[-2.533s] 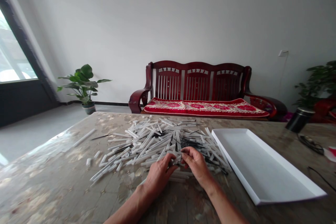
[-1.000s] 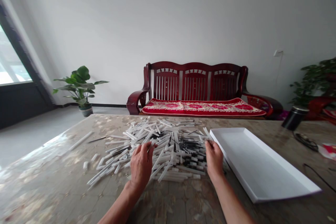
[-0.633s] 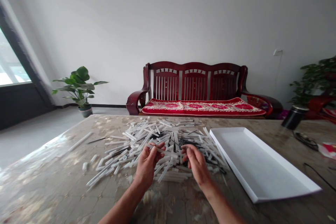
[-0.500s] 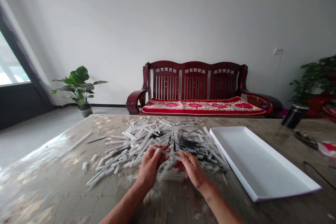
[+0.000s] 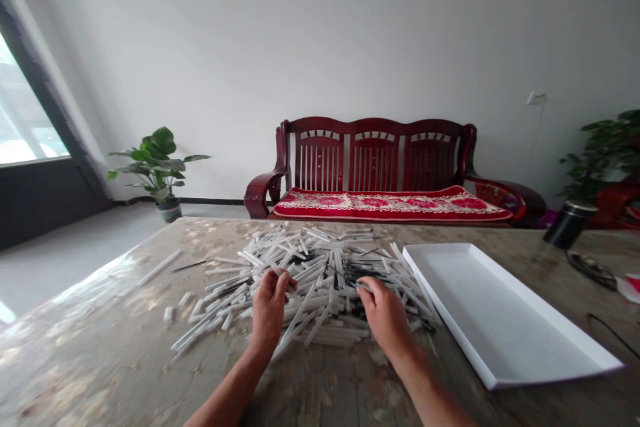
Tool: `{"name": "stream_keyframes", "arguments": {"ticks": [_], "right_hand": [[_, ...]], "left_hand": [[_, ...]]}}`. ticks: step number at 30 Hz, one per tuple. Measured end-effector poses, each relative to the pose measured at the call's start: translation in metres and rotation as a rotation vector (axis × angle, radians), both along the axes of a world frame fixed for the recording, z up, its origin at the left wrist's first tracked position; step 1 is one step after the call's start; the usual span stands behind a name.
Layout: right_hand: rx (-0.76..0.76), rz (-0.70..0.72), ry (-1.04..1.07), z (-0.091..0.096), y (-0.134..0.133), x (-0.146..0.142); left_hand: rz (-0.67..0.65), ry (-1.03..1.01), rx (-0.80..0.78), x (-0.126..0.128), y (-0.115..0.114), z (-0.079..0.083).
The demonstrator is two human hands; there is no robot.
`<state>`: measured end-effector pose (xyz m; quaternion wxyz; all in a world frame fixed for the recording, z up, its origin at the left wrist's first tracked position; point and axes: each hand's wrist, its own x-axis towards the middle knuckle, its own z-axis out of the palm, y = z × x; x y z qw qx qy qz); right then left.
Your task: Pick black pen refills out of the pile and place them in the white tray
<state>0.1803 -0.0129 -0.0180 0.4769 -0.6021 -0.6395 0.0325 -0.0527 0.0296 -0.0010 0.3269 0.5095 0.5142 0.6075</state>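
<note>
A heap of several white plastic tubes (image 5: 310, 267) mixed with thin black sticks (image 5: 357, 272) lies on the marbled table (image 5: 110, 340). My left hand (image 5: 269, 310) rests on the heap's near left side, its fingers curled around the end of a white tube (image 5: 280, 273). My right hand (image 5: 385, 315) lies on the heap's near right side. Its fingertips are pinched together on a small piece among the black sticks that I cannot make out.
A long white tray (image 5: 505, 320) sits on the table to the right of the heap. Loose tubes and short caps (image 5: 169, 311) lie scattered to the left. A black cylinder (image 5: 570, 224) and a cable (image 5: 593, 273) are at the far right. A wooden bench (image 5: 385, 170) stands behind the table.
Half a second ago both hands held one white tube between them above the heap. Now they have moved apart and lowered onto the heap, each gripping there.
</note>
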Motion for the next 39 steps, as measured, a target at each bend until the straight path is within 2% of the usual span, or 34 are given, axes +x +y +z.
{"name": "stream_keyframes", "arguments": {"ticks": [3,5,8,10,13,17,19,23,27,31,39], "right_hand": [[0.061,-0.141,-0.088,-0.002,0.006,0.015],[0.1,-0.202,-0.108,-0.003,0.009,0.021],[0.17,-0.206,-0.096,-0.002,0.011,0.024],[0.192,-0.173,-0.087,-0.001,0.01,0.023],[0.2,-0.097,-0.072,0.002,0.006,0.015],[0.149,0.142,-0.104,0.006,-0.006,-0.002],[0.097,0.239,-0.146,0.005,-0.011,-0.013],[0.045,0.301,-0.174,-0.001,-0.014,-0.027],[0.02,0.295,-0.163,-0.006,-0.012,-0.028],[0.005,0.286,-0.157,-0.009,-0.01,-0.027],[-0.027,0.287,-0.16,-0.012,-0.008,-0.027]], "left_hand": [[0.097,0.381,-0.025,-0.005,-0.001,-0.004],[0.109,0.598,-0.039,-0.004,-0.004,-0.004],[0.076,0.77,-0.01,-0.002,-0.007,-0.002],[0.085,0.809,-0.007,-0.004,-0.006,0.001],[0.19,0.849,-0.037,-0.015,0.001,0.002],[0.325,0.937,-0.055,-0.036,0.013,-0.003],[0.344,0.988,-0.025,-0.04,0.016,-0.004],[0.234,1.094,0.061,-0.031,0.016,-0.003],[0.136,1.165,0.029,-0.019,0.016,0.0],[0.101,1.196,-0.014,-0.017,0.019,-0.002],[0.052,1.172,0.001,-0.018,0.014,0.0]]}}
